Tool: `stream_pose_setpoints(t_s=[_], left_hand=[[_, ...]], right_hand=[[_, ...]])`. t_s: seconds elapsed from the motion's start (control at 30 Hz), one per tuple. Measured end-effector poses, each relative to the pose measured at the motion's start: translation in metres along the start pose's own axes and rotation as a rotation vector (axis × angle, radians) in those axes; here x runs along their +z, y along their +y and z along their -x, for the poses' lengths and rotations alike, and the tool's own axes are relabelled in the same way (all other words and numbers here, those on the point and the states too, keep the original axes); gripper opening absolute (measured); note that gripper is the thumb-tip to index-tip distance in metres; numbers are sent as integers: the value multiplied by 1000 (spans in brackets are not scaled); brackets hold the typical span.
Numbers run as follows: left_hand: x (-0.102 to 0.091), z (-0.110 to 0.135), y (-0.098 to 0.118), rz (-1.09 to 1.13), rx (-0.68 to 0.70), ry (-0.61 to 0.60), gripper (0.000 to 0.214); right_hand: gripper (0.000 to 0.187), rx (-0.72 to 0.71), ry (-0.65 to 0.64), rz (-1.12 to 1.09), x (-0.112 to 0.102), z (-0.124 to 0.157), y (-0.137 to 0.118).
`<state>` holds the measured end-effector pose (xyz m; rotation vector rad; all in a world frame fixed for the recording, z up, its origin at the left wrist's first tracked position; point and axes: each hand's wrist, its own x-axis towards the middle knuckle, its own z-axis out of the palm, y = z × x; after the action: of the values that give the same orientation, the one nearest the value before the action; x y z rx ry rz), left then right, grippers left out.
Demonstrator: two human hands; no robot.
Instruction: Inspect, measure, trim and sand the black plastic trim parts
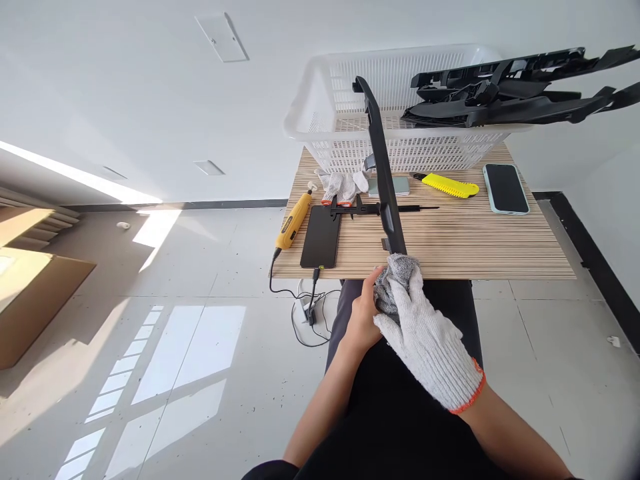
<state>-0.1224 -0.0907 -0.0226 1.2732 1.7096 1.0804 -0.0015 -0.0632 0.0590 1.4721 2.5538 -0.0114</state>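
Observation:
A long, curved black plastic trim strip (383, 160) rises from my hands at the table's front edge and reaches up over the basket. Its lower end is hidden by a grey cloth (385, 293) and my fingers. My bare left hand (363, 317) is closed around that lower end, with the index finger pointing up beside the cloth. My right hand (427, 340), in a white knitted glove with an orange cuff, grips the cloth bunched around the strip.
Several black plastic parts (500, 100) lie in a white basket (400, 137) at the back. On the wooden table (480, 253) are a yellow rotary tool (295, 220), a dark phone (320, 237), a caliper (365, 209), a glove (343, 185), a yellow utility knife (450, 186) and another phone (506, 189).

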Motion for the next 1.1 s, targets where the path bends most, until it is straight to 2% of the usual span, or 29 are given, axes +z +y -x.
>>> stream_pose_setpoints(t_s=[0.2, 0.3, 0.4, 0.47, 0.57, 0.67, 0.8, 0.9, 1.0, 1.1], left_hand=[[4, 2, 1, 38, -75, 81, 77], [6, 1, -5, 137, -51, 100, 79], [5, -2, -9, 256, -22, 96, 75], [3, -5, -8, 253, -65, 72, 63], [-3, -8, -4, 173, -133, 21, 45], [-7, -9, -2, 174, -135, -4, 44], [-9, -8, -4, 219, -113, -3, 47], [-9, -7, -5, 211, -36, -43, 53], [-6, -7, -7, 169, 69, -71, 62], [-5, -7, -9, 156, 75, -126, 66]], right_hand=[[61, 16, -92, -20, -24, 1, 6], [59, -59, -36, -128, -26, 8, 17], [55, -143, 81, -262, -15, 12, 25], [57, -143, 107, -272, -4, 11, 23], [71, -90, 117, -246, 14, 9, 9], [89, -66, 219, -339, 34, 8, -10], [95, -81, 380, -553, 60, 4, -21], [86, -79, 406, -683, 70, 0, -14], [64, -10, 401, -786, 74, -9, -1], [50, 35, 454, -945, 75, -22, 11]])
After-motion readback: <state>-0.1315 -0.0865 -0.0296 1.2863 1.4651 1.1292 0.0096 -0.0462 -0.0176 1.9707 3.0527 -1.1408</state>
